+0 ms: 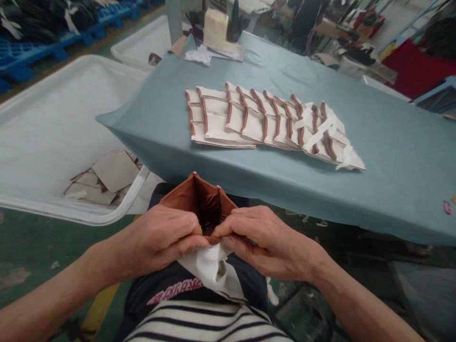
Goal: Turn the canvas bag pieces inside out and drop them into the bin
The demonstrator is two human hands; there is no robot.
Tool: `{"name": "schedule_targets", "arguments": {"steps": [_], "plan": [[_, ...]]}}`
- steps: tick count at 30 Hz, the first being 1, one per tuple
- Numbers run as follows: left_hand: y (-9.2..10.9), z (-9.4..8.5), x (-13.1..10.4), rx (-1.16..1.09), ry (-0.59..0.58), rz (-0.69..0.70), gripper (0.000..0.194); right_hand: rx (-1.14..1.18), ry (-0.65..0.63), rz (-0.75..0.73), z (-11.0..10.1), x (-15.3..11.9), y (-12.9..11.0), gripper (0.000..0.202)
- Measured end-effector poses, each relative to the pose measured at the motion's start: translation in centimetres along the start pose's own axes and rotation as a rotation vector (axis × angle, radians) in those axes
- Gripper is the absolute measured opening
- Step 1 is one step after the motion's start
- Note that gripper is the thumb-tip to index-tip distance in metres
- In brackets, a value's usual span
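Note:
Over my lap, both hands pinch the near edge of a brown-lined fabric pouch [181,195], whose mouth gapes open away from me. My left hand [171,235] grips that edge on the left, and my right hand [258,240] grips it just to the right, the fingertips almost touching. White cloth [213,268] hangs below my fingers. On the blue-green covered table [160,121] lies an overlapping row of cream fabric pieces [217,118] with brown edges. White strips [320,135] rest on the right end of that row.
A large white bin [85,90] at the left holds cream and brown pieces [116,171]. A yellowish block [215,28] and white scraps [198,56] sit at the table's far left. Blue pallets [99,28] stand behind. Part of a person [306,21] shows at the back.

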State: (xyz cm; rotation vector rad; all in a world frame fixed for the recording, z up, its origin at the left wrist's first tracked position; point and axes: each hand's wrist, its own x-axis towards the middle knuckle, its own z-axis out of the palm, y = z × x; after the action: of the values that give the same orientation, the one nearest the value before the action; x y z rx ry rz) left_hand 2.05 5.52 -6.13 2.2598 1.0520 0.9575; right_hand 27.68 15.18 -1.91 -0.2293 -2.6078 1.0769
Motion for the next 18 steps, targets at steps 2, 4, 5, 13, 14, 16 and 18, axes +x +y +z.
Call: {"name": "schedule_targets", "arguments": {"steps": [2,4,5,13,14,16,18], "plan": [[0.2,-0.3,0.3,-0.068,-0.035,-0.058,0.036,-0.056,0.0,-0.003,-0.1,0.2,-0.6,0.02],[0.8,-0.5,0.8,-0.069,-0.068,-0.113,0.035,-0.183,-0.005,0.018,-0.2,0.4,-1.5,0.021],[1.1,-0.6,1.0,-0.048,-0.087,-0.14,0.034,-0.25,-0.008,0.034,-0.3,0.4,-2.0,0.021],[2.9,0.7,1.3,0.04,0.046,-0.145,0.028,-0.214,-0.072,0.103,-1.4,0.3,-1.6,0.014],[3.0,0.9,1.2,-0.012,0.062,-0.172,0.028,-0.181,-0.064,0.102,-1.6,0.2,-1.0,0.012],[3.3,1.3,1.1,-0.129,0.06,-0.249,0.032,-0.135,-0.019,0.103,-1.8,-0.1,0.4,0.013],[3.8,1.2,0.9,-0.198,0.032,-0.322,0.04,-0.11,0.031,0.095,-1.7,-0.4,2.0,0.02]]}}
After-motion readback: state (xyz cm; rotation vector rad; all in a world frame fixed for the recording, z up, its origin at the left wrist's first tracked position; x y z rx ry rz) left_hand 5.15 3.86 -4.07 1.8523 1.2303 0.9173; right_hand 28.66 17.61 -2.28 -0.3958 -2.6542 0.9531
